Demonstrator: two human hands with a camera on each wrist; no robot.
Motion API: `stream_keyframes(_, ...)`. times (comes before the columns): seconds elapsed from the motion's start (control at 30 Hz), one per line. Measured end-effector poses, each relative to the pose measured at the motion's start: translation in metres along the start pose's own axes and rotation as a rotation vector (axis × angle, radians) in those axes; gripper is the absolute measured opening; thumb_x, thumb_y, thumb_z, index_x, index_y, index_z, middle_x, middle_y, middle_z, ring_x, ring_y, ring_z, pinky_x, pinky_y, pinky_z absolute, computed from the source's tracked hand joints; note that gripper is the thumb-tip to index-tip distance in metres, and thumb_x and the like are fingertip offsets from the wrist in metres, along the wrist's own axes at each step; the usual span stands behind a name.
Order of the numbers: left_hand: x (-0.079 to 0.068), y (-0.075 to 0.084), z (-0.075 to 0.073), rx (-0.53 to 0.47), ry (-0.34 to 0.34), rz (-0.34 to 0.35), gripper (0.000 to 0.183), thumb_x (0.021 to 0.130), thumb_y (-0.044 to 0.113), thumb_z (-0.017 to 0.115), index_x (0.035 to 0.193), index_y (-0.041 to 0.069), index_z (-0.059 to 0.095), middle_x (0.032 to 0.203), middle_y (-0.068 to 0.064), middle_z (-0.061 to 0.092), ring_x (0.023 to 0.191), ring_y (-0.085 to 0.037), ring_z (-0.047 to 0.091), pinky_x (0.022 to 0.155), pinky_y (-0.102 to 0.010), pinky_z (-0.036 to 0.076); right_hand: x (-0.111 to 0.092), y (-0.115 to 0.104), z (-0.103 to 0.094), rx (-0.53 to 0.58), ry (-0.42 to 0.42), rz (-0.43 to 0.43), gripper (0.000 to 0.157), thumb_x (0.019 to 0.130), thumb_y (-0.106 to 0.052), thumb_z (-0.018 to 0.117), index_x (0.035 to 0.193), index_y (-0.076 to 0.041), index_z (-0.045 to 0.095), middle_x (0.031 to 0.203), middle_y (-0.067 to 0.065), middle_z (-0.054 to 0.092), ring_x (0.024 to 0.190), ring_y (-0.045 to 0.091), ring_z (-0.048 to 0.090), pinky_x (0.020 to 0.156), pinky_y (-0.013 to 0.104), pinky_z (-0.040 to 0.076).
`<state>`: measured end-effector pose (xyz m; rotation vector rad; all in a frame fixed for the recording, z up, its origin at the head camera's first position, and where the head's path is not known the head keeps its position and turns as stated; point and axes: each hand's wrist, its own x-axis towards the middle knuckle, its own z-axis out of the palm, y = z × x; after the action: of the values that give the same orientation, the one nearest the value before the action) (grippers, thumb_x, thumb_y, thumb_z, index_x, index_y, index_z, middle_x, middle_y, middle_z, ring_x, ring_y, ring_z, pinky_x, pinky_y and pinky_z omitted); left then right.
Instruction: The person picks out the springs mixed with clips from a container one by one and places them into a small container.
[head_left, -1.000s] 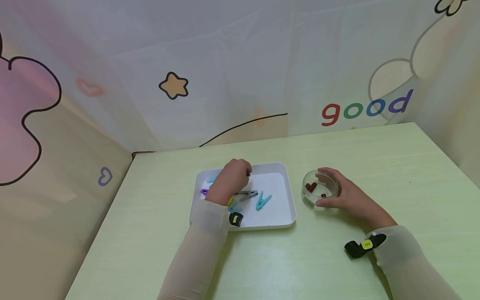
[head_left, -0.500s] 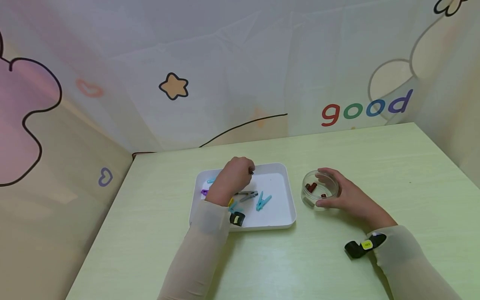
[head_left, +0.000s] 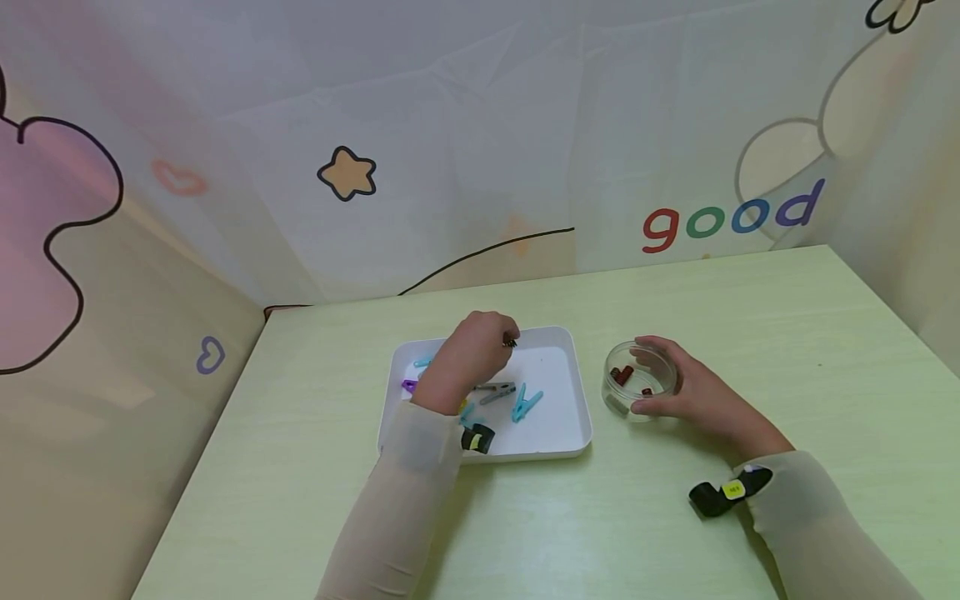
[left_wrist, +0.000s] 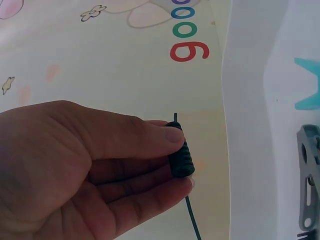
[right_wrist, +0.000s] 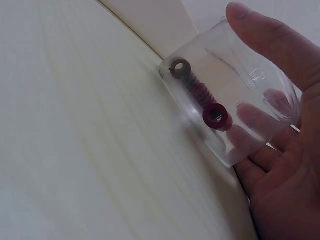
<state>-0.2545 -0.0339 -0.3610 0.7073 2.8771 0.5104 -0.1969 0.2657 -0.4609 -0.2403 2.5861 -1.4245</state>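
Observation:
My left hand [head_left: 471, 358] is above the back of a white tray [head_left: 558, 425]. Between its thumb and fingers it pinches a dark green coiled spring [left_wrist: 181, 157] with thin wire ends. Clothespins lie in the tray: a light blue one [head_left: 527, 402], a grey one [head_left: 497, 392], a purple one [head_left: 408, 386], and others partly hidden by the left hand and sleeve. To the tray's right, my right hand [head_left: 693, 387] holds the side of a clear round jar [head_left: 609, 390] standing on the table. Dark red coiled pieces [right_wrist: 216, 116] and a brownish one [right_wrist: 180, 68] lie inside it.
The pale green table [head_left: 525, 533] runs back to a printed cloth [head_left: 480, 150] hanging behind it. Black wrist cameras sit on both forearms, the left one [head_left: 477, 438] over the tray's front rim. A narrow strip of table separates tray and jar.
My left hand has shifted slightly to the right over the tray with the spring, and more of the spring shows beyond its fingers. My right hand and the jar have stayed in place.

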Motion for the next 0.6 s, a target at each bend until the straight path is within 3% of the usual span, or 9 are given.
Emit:
stream_keyframes(0.37, -0.002, 0.011, -0.004, -0.03, -0.028, -0.002, 0.028, 0.096, 0.007, 0.051, 0.119, 0.007, 0.068, 0.116, -0.006, 0.069, 0.102, -0.018, 0.061, 0.093, -0.033, 0.052, 0.0, 0.0, 0.0, -0.01, -0.001, 0.013, 0.102, 0.074, -0.047, 0.08, 0.152, -0.023, 0.02, 0.156, 0.012, 0.034, 0.144, 0.04, 0.025, 0.11, 0.069, 0.021)
stream_keyframes(0.6, -0.003, 0.014, -0.002, -0.056, -0.024, 0.031, 0.027, 0.096, 0.008, 0.053, 0.118, 0.007, 0.069, 0.115, -0.005, 0.069, 0.099, -0.017, 0.061, 0.092, -0.032, 0.053, 0.0, 0.001, 0.0, -0.011, 0.002, 0.015, 0.101, 0.073, -0.046, 0.081, 0.152, -0.025, 0.02, 0.155, 0.011, 0.035, 0.144, 0.039, 0.026, 0.11, 0.069, 0.021)
